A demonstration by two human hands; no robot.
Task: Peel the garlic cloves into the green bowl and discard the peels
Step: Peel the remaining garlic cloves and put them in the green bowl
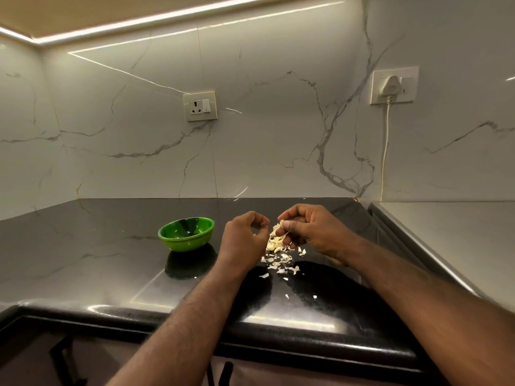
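Loose peels (281, 263) litter the worktop (83, 260) nearest the person: papery, near weightless, likely to cling to the skin. Beyond them the right hand (309, 229) pinches a clove (281, 224) over the garlic pile (274, 243). The left hand (245, 235) curls beside it, its hold unclear. Cloves look small, firm and probably slick when bare, so best pinched at the ends. The bowl (184, 244) sits farther left.

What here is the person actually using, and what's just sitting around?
In use: left hand, right hand, garlic, peels, bowl.
Just there: socket, plug.
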